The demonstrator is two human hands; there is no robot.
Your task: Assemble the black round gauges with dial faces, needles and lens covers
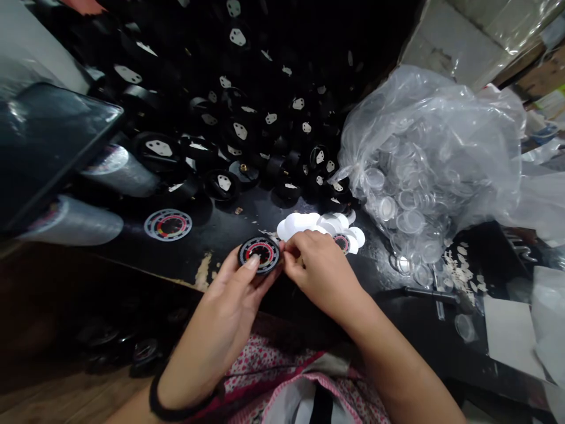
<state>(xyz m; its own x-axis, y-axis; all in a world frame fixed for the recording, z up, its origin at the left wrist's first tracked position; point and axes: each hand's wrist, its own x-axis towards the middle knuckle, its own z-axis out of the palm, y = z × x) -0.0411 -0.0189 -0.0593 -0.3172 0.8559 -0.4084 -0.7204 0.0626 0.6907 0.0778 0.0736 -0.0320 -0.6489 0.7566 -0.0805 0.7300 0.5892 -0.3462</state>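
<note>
A round black gauge (266, 249) with a printed red, white and grey dial faces up in my left hand (233, 288). The thumb of that hand rests on the dial and its fingers wrap beneath. My right hand (320, 268) is closed in a pinch at the gauge's right edge; anything between those fingertips is hidden. Just behind my right hand lies a pile of white discs (304, 222), with one printed dial (342, 242) among them. Two overlapping dial plates (168, 225) lie on the table to the left.
Many black gauge housings (223, 184) with pale metal plates heap up at the back. A plastic bag (424, 135) of clear round covers stands at right, near a hammer (432, 294) and a white card (512, 335). Wrapped dial stacks (83, 221) lie left, beside a dark box (53, 147).
</note>
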